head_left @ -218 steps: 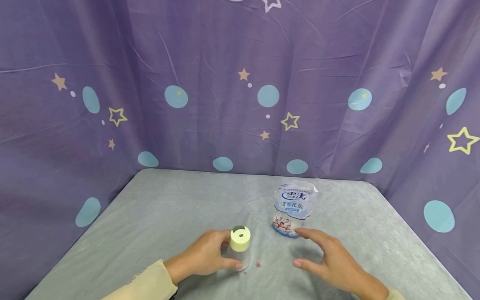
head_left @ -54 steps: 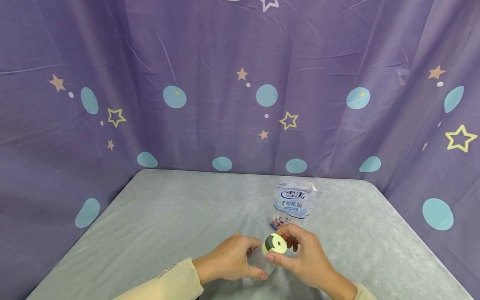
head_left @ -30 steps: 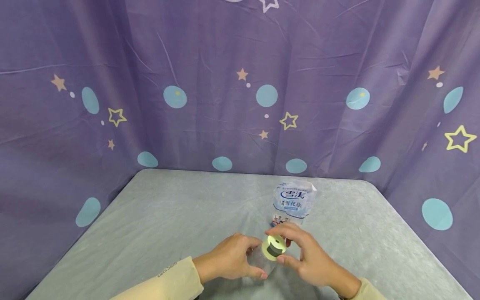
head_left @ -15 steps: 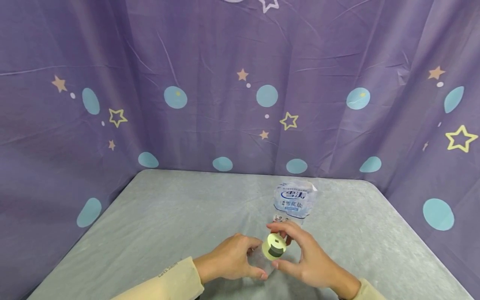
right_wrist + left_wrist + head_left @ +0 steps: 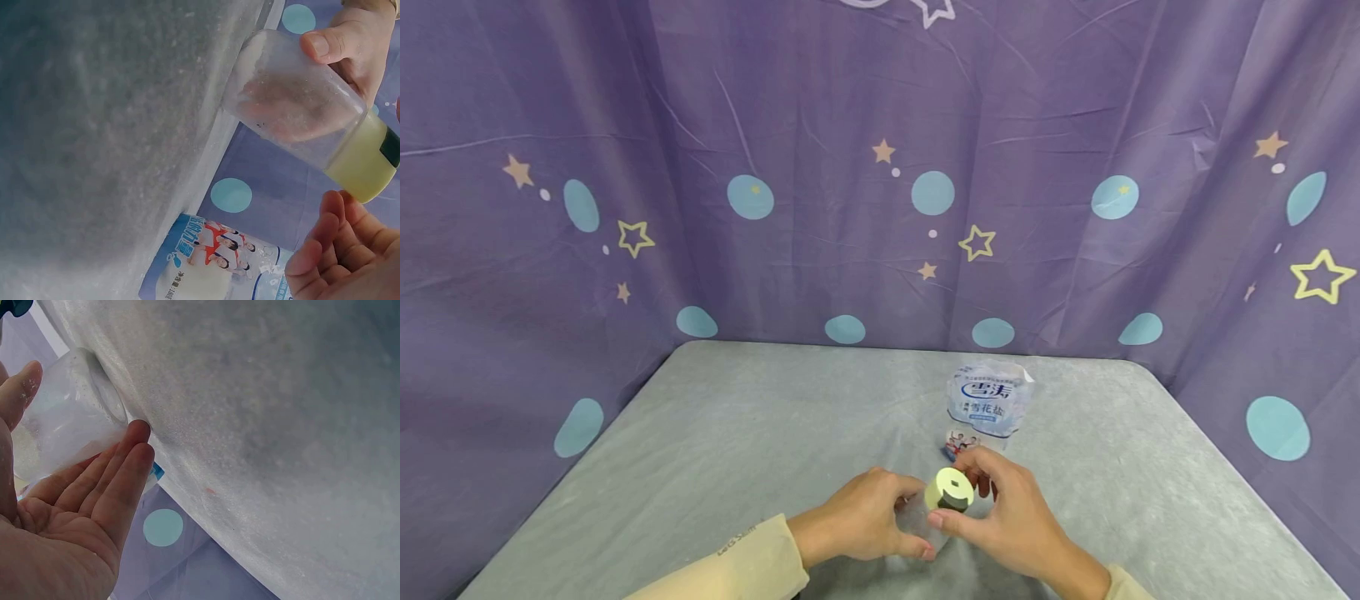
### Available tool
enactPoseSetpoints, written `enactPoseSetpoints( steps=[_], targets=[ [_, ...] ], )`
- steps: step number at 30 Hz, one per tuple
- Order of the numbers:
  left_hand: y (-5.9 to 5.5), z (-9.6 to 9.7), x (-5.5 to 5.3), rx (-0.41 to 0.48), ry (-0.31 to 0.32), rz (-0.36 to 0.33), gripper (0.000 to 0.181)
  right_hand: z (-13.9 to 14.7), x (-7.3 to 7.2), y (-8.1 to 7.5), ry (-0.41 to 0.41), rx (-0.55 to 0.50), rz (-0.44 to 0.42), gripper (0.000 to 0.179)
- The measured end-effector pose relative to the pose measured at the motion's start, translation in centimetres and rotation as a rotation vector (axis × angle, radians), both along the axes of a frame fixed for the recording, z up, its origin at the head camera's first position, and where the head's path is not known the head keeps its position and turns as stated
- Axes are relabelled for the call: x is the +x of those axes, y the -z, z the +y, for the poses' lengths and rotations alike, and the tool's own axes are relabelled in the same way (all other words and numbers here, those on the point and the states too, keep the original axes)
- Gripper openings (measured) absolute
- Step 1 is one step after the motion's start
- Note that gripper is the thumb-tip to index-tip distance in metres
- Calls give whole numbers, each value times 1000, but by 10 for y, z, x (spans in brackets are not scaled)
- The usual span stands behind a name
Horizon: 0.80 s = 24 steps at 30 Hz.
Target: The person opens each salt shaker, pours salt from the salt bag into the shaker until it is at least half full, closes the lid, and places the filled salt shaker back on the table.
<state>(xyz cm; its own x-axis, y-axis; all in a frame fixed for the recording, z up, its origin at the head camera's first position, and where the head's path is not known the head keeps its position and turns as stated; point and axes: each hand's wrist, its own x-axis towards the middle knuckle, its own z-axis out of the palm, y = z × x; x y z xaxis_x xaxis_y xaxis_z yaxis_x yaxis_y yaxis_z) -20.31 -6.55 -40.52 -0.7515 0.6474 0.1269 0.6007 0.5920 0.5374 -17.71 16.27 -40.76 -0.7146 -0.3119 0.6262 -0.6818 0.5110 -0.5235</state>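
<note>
A clear plastic bottle [image 5: 294,94] with a pale yellow-green cap [image 5: 950,486] stands at the front of the table, tilted slightly to the right. My left hand [image 5: 867,517] grips its body from the left, fingers behind and thumb in front. In the left wrist view the fingers [image 5: 119,487] curve around the bottle [image 5: 69,419] near its base. My right hand [image 5: 1011,517] pinches the cap between thumb and fingers; a dark patch on the cap faces forward. White grains cling inside the bottle. Behind the right hand stands a blue and white salt pouch [image 5: 988,398], its lower part partly hidden.
The grey cloth-covered table [image 5: 760,417] ends at a purple curtain [image 5: 820,167] with stars and blue dots. The pouch [image 5: 206,262] stands close beyond the right fingertips.
Since the oldest frame, the left hand has brought the bottle rightward and the right hand has come onto the cap. The cap's dark patch has turned from left to front; the right fingers have regripped.
</note>
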Motion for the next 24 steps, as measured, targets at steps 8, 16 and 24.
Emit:
enactPoseSetpoints(
  steps=[8,16,24],
  targets=[
    [0,2,0,-10,4,10,43,0,2,-1,34,-25,3,37],
    [0,1,0,-12,9,29,39,1,2,-1,-4,-24,6,35],
    [0,1,1,-17,-5,59,41,2,1,-2,-49,-12,20,39]
  ],
)
